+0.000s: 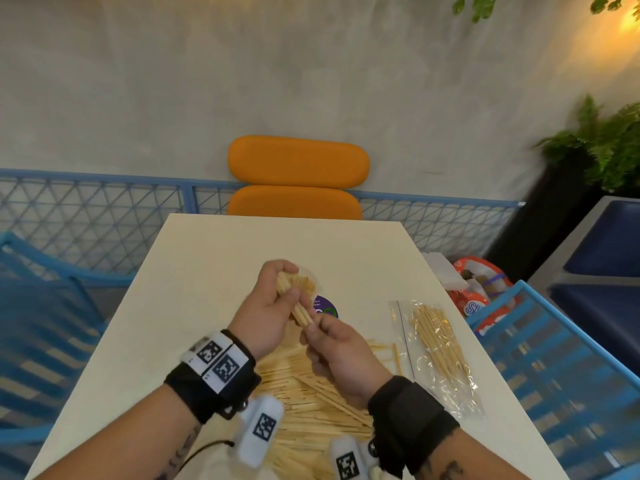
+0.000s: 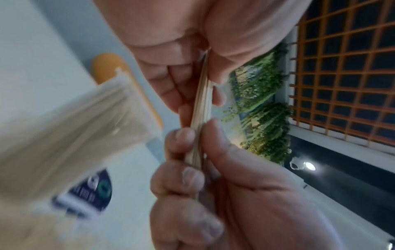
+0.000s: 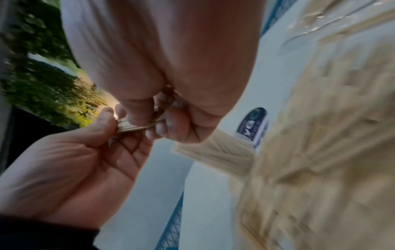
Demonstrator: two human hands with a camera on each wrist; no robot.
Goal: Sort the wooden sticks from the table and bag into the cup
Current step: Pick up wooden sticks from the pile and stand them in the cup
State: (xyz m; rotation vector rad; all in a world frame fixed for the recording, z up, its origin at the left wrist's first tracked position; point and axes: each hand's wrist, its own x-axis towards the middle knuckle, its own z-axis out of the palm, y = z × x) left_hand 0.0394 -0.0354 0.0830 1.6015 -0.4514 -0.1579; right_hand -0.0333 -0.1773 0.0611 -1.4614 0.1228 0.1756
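Observation:
My left hand (image 1: 289, 292) grips a small bundle of wooden sticks (image 1: 301, 311) above the table (image 1: 207, 271). My right hand (image 1: 317, 329) pinches the bundle's near end between thumb and fingers. In the left wrist view the bundle (image 2: 200, 118) runs from my left hand (image 2: 198, 84) down into the right hand (image 2: 196, 140). A clear cup (image 1: 325, 308) with a purple label holds several sticks just behind the hands, partly hidden. A loose pile of sticks (image 1: 311, 393) lies under my wrists. A clear bag (image 1: 440, 348) with more sticks lies to the right.
An orange chair (image 1: 298, 178) stands past the table's far edge. Blue chairs (image 1: 554, 375) flank both sides, and a red-and-white shopping bag (image 1: 481, 289) rests on the right one. A potted plant (image 1: 602, 147) stands far right. The far half of the table is bare.

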